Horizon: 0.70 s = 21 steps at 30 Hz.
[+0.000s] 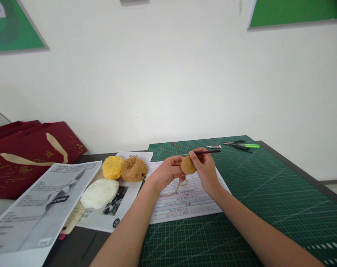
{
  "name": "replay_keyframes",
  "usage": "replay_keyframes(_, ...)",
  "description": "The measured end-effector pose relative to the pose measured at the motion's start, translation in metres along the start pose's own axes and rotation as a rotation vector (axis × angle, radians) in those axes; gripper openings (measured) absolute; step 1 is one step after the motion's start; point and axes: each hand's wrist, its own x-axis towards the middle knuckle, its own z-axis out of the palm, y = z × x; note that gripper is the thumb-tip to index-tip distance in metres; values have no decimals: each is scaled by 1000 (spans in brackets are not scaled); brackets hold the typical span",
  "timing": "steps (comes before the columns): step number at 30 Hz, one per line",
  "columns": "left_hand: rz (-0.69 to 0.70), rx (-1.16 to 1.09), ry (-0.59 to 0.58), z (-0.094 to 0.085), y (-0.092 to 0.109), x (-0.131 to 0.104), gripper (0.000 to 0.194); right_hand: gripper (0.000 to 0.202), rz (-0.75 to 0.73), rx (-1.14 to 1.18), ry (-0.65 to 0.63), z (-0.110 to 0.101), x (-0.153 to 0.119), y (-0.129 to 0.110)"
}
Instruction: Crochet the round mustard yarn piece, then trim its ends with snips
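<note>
Between my two hands is a small round tan crochet piece (188,165), held up above a printed sheet (185,207). My left hand (170,171) pinches the piece at its left edge, and a loose strand of tan yarn (172,193) hangs below the fingers. A dark-handled crochet hook (210,151) lies in my right hand (204,168), its handle pointing right. The right thumb rests against the upper right of the crochet piece. The hook's tip is too small to make out clearly.
Left of my hands lie a tan yarn ball (134,169), a yellow ball (112,167) and a white one (100,194) on papers. Red gift bags (32,159) stand far left. Pliers (238,145), a green-handled tool (250,145) and a small tube (214,147) lie on the green cutting mat (263,193).
</note>
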Motion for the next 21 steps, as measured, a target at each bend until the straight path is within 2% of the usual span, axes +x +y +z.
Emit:
replay_keyframes(3,-4,10,2,-2,0,0,23,24,7,9,15,3,-4,0)
replay_keyframes(11,-148,62,-150,-17,9,-12,22,22,9,39,3,18,-25,-2)
replay_keyframes(21,-94,26,-108,-21,10,-11,22,23,42,88,18,15,-18,0)
